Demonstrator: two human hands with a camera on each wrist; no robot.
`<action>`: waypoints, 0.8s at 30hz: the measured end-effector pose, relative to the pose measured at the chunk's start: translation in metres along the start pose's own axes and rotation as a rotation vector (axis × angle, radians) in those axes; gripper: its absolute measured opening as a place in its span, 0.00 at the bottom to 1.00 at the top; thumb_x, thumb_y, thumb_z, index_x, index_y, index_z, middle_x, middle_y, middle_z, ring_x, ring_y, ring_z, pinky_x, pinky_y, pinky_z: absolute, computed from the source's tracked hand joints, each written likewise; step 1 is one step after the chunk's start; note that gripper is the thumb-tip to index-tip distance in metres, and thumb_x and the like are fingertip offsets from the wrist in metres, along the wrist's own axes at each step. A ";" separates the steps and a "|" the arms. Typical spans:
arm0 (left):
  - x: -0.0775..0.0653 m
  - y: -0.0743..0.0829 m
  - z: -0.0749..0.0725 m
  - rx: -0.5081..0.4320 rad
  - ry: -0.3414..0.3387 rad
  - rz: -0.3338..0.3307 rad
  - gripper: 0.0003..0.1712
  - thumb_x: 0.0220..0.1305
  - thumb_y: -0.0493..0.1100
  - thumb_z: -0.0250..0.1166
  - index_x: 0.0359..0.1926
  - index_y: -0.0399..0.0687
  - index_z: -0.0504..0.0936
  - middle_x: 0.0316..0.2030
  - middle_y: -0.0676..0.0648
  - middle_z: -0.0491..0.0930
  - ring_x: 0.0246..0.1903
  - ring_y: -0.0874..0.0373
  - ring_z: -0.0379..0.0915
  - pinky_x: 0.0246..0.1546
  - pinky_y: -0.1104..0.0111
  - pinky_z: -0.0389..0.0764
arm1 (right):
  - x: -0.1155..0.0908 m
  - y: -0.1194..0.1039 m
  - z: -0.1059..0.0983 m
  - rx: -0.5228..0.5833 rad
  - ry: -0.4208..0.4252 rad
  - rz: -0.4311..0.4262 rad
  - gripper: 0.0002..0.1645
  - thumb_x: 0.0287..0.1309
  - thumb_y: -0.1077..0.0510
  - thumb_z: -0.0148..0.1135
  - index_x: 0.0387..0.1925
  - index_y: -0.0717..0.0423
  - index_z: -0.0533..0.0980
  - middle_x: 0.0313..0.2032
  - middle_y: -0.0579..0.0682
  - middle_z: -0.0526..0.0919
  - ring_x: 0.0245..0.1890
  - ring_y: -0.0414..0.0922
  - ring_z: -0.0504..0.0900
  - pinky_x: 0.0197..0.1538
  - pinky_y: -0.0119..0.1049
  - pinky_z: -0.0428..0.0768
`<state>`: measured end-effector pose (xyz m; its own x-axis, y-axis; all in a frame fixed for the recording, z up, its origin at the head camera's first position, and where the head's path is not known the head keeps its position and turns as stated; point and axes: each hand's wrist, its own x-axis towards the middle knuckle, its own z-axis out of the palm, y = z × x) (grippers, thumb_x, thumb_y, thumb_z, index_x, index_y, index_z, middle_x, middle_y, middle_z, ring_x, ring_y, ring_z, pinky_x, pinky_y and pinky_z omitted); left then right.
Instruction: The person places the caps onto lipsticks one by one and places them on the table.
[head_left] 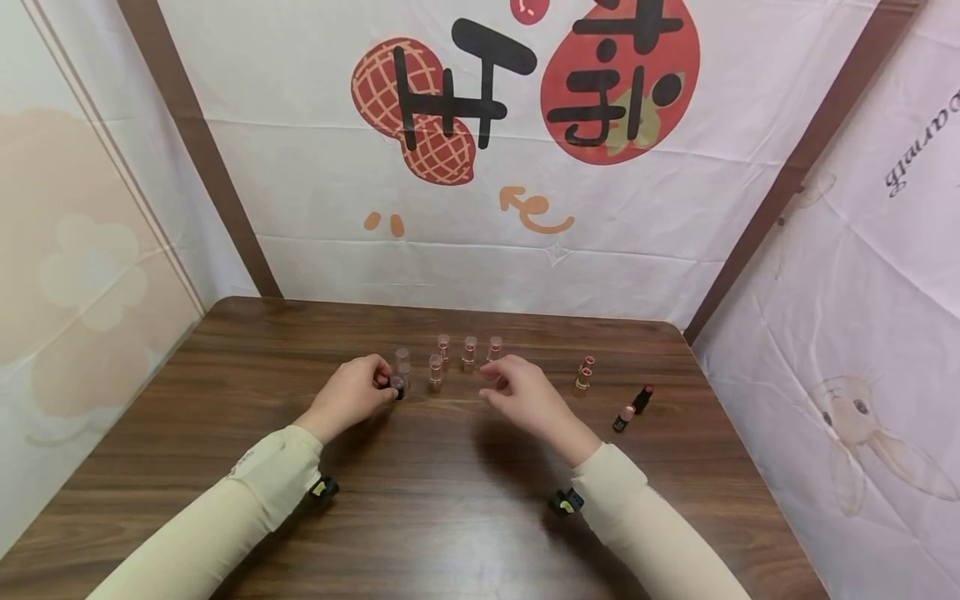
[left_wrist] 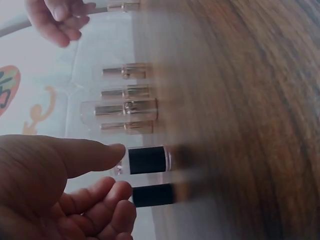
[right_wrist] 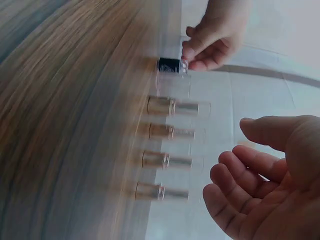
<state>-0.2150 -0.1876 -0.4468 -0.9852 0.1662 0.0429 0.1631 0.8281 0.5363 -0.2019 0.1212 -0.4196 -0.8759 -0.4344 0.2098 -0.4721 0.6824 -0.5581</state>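
In the head view my left hand (head_left: 354, 390) is at the left end of a group of lipsticks. Its thumb and fingers pinch the top of a black-based lipstick (right_wrist: 169, 65) standing on the table. A second black base (left_wrist: 153, 195) shows beside the fingertips in the left wrist view. Clear plastic (head_left: 402, 358) stands just behind that hand. Several gold lipsticks with clear caps, one of them a front lipstick (head_left: 436, 375), stand upright between the hands. My right hand (head_left: 523, 396) hovers near the rightmost gold lipstick (head_left: 495, 347), fingers loosely bent, holding nothing.
Farther right on the brown wood table (head_left: 435, 517) stand two gold lipsticks, including a nearer one (head_left: 583, 381). Beside them are two black lipsticks, one with a red tip (head_left: 642, 398), the other nearer (head_left: 623, 418). A printed cloth (head_left: 315, 208) hangs behind the table.
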 end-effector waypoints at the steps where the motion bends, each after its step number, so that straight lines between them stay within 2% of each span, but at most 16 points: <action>1: 0.000 0.000 0.001 -0.002 0.008 -0.003 0.17 0.64 0.45 0.72 0.47 0.40 0.80 0.41 0.43 0.83 0.41 0.51 0.79 0.44 0.54 0.79 | -0.003 0.002 -0.002 0.001 0.012 0.002 0.18 0.66 0.54 0.69 0.56 0.52 0.82 0.50 0.48 0.84 0.44 0.42 0.83 0.47 0.39 0.83; 8: 0.004 -0.001 0.009 0.013 0.044 -0.018 0.20 0.61 0.50 0.75 0.44 0.41 0.81 0.38 0.45 0.82 0.36 0.52 0.76 0.41 0.56 0.78 | -0.022 0.015 -0.021 0.017 0.061 0.043 0.18 0.66 0.53 0.69 0.56 0.49 0.82 0.49 0.45 0.83 0.43 0.41 0.81 0.43 0.38 0.81; 15: 0.007 0.003 0.013 0.036 0.052 -0.055 0.19 0.61 0.50 0.75 0.42 0.43 0.80 0.35 0.47 0.80 0.34 0.53 0.74 0.37 0.58 0.76 | -0.040 0.024 -0.049 -0.019 0.096 0.021 0.18 0.66 0.54 0.69 0.57 0.50 0.82 0.50 0.46 0.83 0.42 0.39 0.81 0.43 0.38 0.82; 24: 0.008 0.002 0.016 0.053 0.067 -0.027 0.13 0.64 0.46 0.72 0.40 0.44 0.81 0.35 0.47 0.81 0.34 0.53 0.75 0.37 0.57 0.77 | -0.060 0.048 -0.084 -0.051 0.207 -0.004 0.18 0.64 0.58 0.71 0.55 0.54 0.82 0.48 0.48 0.84 0.44 0.47 0.85 0.46 0.46 0.83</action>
<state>-0.2212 -0.1756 -0.4590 -0.9903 0.1087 0.0864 0.1373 0.8594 0.4924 -0.1799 0.2296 -0.3910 -0.8733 -0.3105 0.3754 -0.4753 0.7119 -0.5169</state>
